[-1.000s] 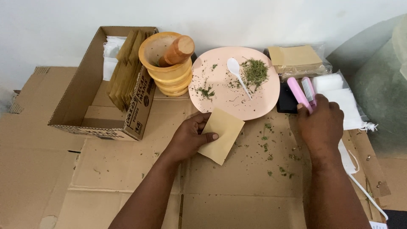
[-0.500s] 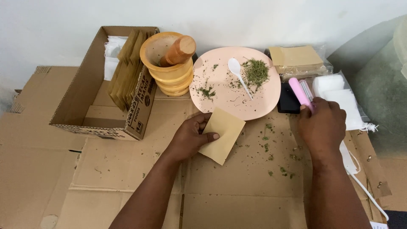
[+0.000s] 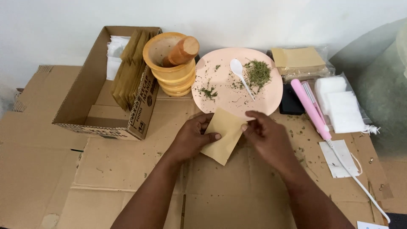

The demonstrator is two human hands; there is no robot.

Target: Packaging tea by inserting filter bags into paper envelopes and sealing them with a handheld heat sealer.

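Observation:
My left hand (image 3: pixel 190 138) grips a small tan paper pouch (image 3: pixel 223 133) by its left edge, thumb on top. My right hand (image 3: pixel 265 138) pinches the pouch's right upper corner. Both hands hover over flattened cardboard (image 3: pixel 220 186). Just beyond them sits a pink plate (image 3: pixel 267 95) with dried green herbs (image 3: pixel 257 72) and a white plastic spoon (image 3: pixel 238 73). A pink mini heat sealer (image 3: pixel 310 108) lies released to the right, its white cord trailing toward the lower right.
A wooden mortar with pestle (image 3: pixel 171 63) stands left of the plate. An open cardboard box (image 3: pixel 91 91) holds several tan pouches (image 3: pixel 129 74). Packs of tan pouches (image 3: pixel 299 59) and white bags (image 3: pixel 341 104) lie at the right; a small white bag (image 3: pixel 339 157) lies near the cord.
My right hand has let go of the pink sealer and moved left to the pouch's right corner. The left hand keeps its hold.

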